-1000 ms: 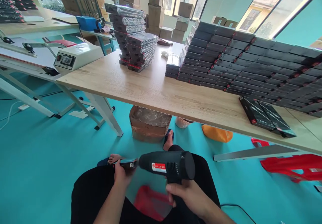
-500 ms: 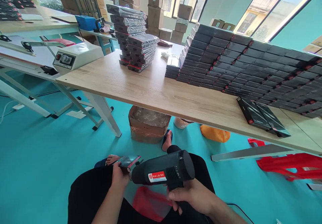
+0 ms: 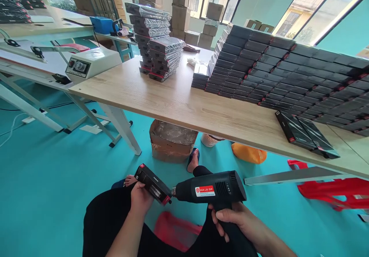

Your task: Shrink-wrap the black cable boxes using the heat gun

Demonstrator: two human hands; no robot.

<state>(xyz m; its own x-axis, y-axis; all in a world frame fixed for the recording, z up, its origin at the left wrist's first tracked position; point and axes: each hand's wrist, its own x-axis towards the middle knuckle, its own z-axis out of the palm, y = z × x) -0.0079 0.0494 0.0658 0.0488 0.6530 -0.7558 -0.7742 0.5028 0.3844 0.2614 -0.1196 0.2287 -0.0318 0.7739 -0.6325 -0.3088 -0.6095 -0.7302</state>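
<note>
My left hand (image 3: 140, 199) is closed on a small black box (image 3: 152, 184) with red ends, tilted down to the right above my lap. My right hand (image 3: 233, 220) grips the handle of a black heat gun (image 3: 210, 187) that carries a red and white label. Its metal nozzle points left and ends close beside the lower right end of the box. Whether nozzle and box touch, I cannot tell.
Ahead stands a wooden table (image 3: 173, 99) with a stack of film-wrapped boxes (image 3: 164, 55), a large wall of black boxes (image 3: 273, 72) and a few loose black boxes (image 3: 305, 134). Beneath it are a carton of plastic film (image 3: 173, 149) and an orange bag (image 3: 248, 153). A sealing machine (image 3: 92, 62) stands left.
The black box has turned in my left hand, so a broad printed side now shows. The heat gun has moved right, still aimed at the box.
</note>
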